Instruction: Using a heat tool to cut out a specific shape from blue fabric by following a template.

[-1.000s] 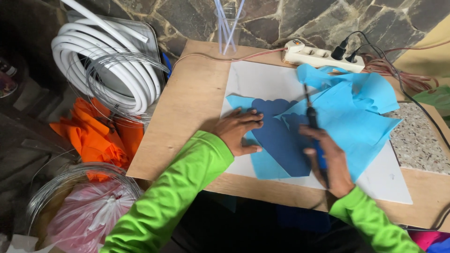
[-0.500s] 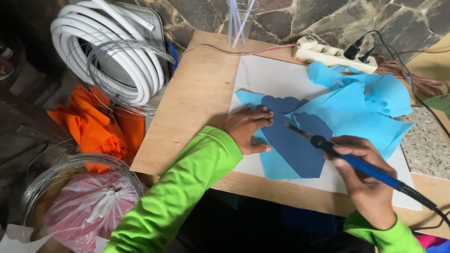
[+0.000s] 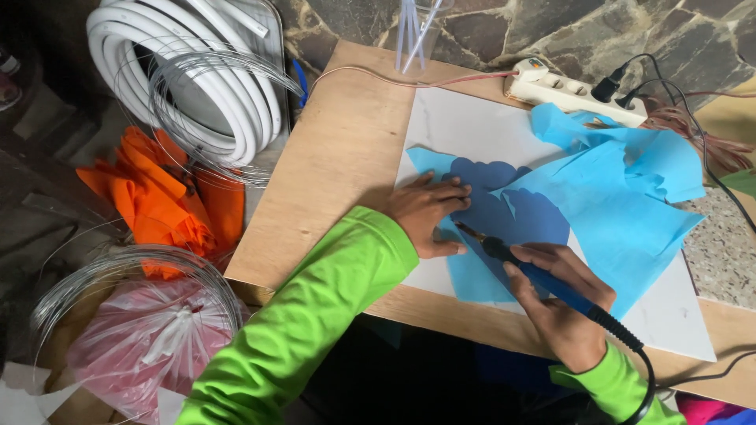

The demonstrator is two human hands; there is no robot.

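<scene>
A darker blue cut-out shape (image 3: 512, 211) lies on light blue sheet material (image 3: 622, 212) spread over a white board (image 3: 465, 130). My left hand (image 3: 429, 212) presses flat on the blue sheet at the shape's left edge. My right hand (image 3: 563, 303) grips a blue-handled corded hot tool (image 3: 551, 282), whose metal tip touches the sheet just right of my left fingers. Both arms wear bright green sleeves.
A wooden tabletop (image 3: 331, 173) carries the board. A white power strip (image 3: 583, 90) with plugs sits at the back by a stone wall. Left of the table are a white hose coil (image 3: 185, 75), wire loops (image 3: 118, 275), orange cloth (image 3: 165, 197) and a pink bag (image 3: 150, 338).
My right hand has swung the tool from upright to a low slant and brought its tip leftward, close to my left fingers. My left hand stays pressed on the sheet.
</scene>
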